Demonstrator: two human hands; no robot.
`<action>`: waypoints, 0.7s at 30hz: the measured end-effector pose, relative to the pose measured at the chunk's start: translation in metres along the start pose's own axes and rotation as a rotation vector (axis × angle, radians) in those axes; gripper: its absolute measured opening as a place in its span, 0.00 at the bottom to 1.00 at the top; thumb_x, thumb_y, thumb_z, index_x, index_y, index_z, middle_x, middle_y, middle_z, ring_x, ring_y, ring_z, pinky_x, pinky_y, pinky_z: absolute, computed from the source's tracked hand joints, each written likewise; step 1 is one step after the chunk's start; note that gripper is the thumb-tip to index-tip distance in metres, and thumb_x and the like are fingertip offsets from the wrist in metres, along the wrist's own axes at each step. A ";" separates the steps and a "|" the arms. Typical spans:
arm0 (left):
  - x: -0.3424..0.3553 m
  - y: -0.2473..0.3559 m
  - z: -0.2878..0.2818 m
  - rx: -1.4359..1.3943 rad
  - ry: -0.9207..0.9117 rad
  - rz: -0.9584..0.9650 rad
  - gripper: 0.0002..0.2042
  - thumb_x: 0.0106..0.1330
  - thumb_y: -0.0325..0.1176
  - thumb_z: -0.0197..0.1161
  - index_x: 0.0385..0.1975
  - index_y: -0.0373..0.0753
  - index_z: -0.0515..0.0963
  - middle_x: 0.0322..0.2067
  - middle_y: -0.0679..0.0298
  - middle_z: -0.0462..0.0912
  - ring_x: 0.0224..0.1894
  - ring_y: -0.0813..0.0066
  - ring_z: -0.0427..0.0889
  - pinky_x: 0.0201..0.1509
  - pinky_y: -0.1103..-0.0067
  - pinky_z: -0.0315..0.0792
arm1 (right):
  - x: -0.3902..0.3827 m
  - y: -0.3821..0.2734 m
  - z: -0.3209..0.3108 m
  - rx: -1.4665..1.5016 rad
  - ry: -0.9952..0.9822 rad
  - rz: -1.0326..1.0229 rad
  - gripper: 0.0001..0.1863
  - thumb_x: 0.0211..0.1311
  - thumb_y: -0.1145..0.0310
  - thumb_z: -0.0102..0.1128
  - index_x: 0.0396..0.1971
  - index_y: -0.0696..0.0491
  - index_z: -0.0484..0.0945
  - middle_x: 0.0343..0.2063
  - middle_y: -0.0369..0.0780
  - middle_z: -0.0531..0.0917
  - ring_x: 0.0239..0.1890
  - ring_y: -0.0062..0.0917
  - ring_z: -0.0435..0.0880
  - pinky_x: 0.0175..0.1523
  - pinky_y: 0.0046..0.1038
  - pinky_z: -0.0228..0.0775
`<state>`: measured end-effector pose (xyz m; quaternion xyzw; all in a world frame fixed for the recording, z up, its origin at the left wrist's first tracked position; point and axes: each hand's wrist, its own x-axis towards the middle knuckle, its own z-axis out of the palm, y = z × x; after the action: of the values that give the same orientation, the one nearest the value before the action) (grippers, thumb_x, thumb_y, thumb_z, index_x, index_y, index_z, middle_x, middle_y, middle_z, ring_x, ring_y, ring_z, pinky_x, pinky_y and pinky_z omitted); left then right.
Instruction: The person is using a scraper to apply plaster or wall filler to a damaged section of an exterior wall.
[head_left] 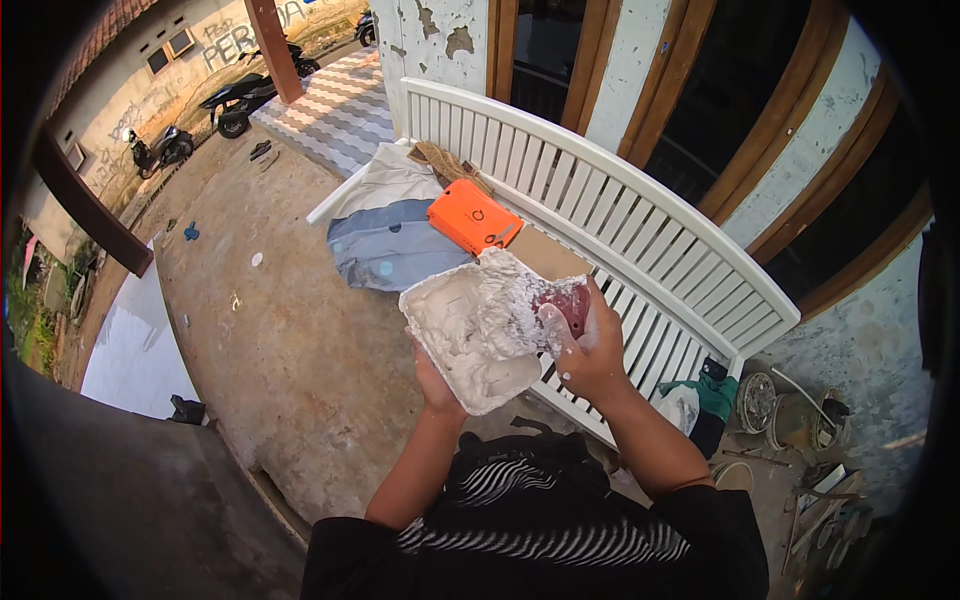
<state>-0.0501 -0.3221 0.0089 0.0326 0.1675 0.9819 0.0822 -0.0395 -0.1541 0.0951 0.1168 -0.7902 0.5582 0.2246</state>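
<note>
My left hand (pixel 437 380) grips a shallow, squarish tray (pixel 452 398) from below and its near left side. Thick whitish putty (pixel 440 325) fills the tray and coats its rim. In my right hand (pixel 592 350) is a putty scraper (pixel 567 307) with a dark red handle. Its thumb lies along the top and is smeared white. The scraper's blade is caked with putty and rests over the tray's right part, so its edge is hard to make out. Most of my left fingers are hidden under the tray.
A white slatted bench (pixel 640 215) curves along the wall on the right. On it lie an orange case (pixel 470 215), a grey-blue bag (pixel 385 245) and a brown board (pixel 548 252). Dirty buckets (pixel 795 420) stand at the lower right. Motorbikes (pixel 160 148) are parked far left, beyond a post (pixel 95 205).
</note>
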 end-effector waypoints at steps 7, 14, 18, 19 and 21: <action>-0.004 0.021 -0.014 -0.016 0.003 0.142 0.37 0.70 0.64 0.31 0.68 0.40 0.55 0.64 0.56 0.65 0.63 0.55 0.68 0.67 0.60 0.63 | -0.010 -0.017 0.036 -0.265 -0.314 -0.174 0.22 0.59 0.72 0.61 0.46 0.72 0.67 0.21 0.51 0.79 0.21 0.46 0.81 0.28 0.38 0.71; -0.010 0.023 -0.011 0.001 0.000 0.160 0.37 0.70 0.64 0.33 0.68 0.39 0.54 0.64 0.55 0.63 0.64 0.54 0.65 0.69 0.61 0.60 | 0.027 -0.015 0.031 -0.238 -0.303 -0.222 0.12 0.58 0.73 0.59 0.38 0.64 0.70 0.20 0.52 0.77 0.24 0.47 0.79 0.28 0.39 0.71; -0.004 0.021 -0.006 0.009 -0.056 0.194 0.38 0.70 0.64 0.34 0.69 0.38 0.53 0.66 0.55 0.62 0.66 0.54 0.63 0.70 0.61 0.58 | 0.037 -0.006 0.031 -0.201 -0.233 -0.381 0.10 0.57 0.74 0.60 0.33 0.64 0.71 0.19 0.50 0.77 0.21 0.44 0.79 0.25 0.38 0.70; 0.000 0.020 -0.001 0.018 -0.095 0.194 0.38 0.70 0.64 0.33 0.69 0.38 0.53 0.66 0.55 0.61 0.66 0.54 0.63 0.70 0.61 0.57 | 0.040 -0.004 0.030 -0.170 -0.216 -0.393 0.10 0.56 0.75 0.61 0.32 0.64 0.71 0.19 0.50 0.77 0.20 0.44 0.79 0.25 0.38 0.70; 0.008 0.015 0.009 0.031 -0.137 0.193 0.38 0.70 0.64 0.33 0.69 0.39 0.53 0.66 0.55 0.61 0.66 0.54 0.63 0.70 0.61 0.57 | 0.048 0.013 0.027 -0.194 -0.203 -0.450 0.13 0.56 0.76 0.61 0.37 0.67 0.70 0.22 0.50 0.79 0.21 0.41 0.80 0.26 0.35 0.71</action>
<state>-0.0592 -0.3313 0.0227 0.1171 0.1728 0.9780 -0.0018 -0.0934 -0.1717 0.1001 0.3228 -0.8127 0.4013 0.2726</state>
